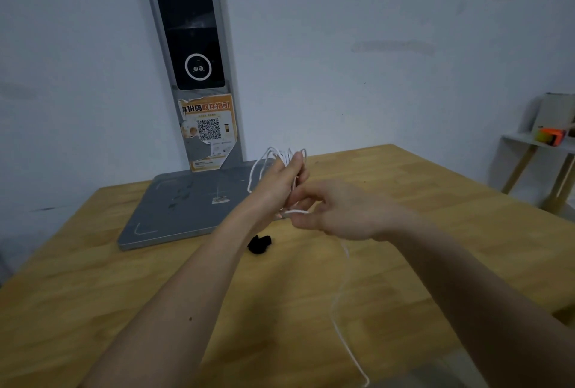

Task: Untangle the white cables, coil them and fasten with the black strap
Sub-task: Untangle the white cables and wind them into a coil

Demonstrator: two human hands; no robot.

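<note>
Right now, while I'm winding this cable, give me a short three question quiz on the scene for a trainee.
1. True or false: the black strap is already fastened round the white cable coil.
2. Which hand holds the coil's loops upright? A) left hand B) right hand C) neither
3. Fill in: the loose cable tail trails from the right hand down toward the ____ edge of the wooden table.

Key: 1 false, the strap lies on the table beside the grey base plate; 2 A; 3 near.
</note>
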